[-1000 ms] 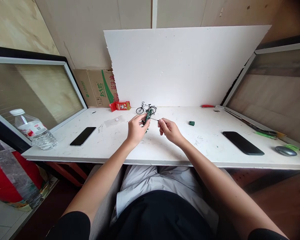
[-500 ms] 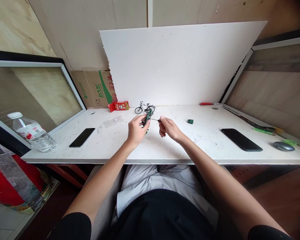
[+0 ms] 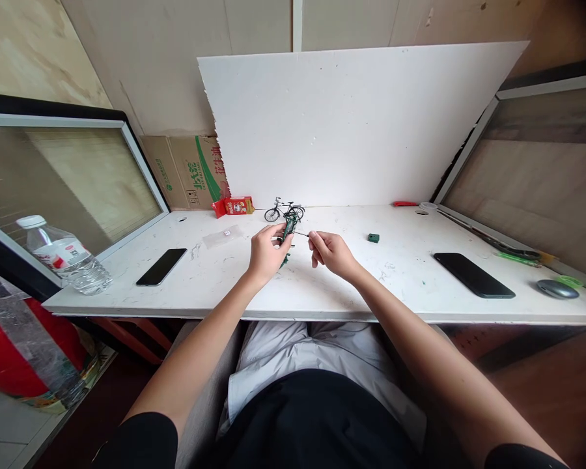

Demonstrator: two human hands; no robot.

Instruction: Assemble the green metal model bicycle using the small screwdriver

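My left hand (image 3: pixel 266 253) is closed around a small green model bicycle (image 3: pixel 290 225), tilted above the table and partly hidden by the fingers. From the right, my right hand (image 3: pixel 333 251) pinches a thin dark rod (image 3: pixel 301 234), which looks like a small screwdriver. Its tip reaches the green model; whether it touches cannot be made out. Just behind the hands, a black model bicycle (image 3: pixel 273 213) stands upright on the table. A little dark green block (image 3: pixel 374 238) lies to the right of my right hand.
On the white table (image 3: pixel 215 286) are a phone (image 3: pixel 161 267) and a water bottle (image 3: pixel 68 257) at left, a clear bag (image 3: pixel 222 236) and red box (image 3: pixel 239 206) farther back. At right lie a larger black phone (image 3: pixel 473 275) and a mouse (image 3: pixel 557 289). A white board (image 3: pixel 361 124) stands behind.
Both hands stay almost where they were, still holding the green model bicycle and the rod. The green model seems slightly turned, and the whole view has shifted a little.
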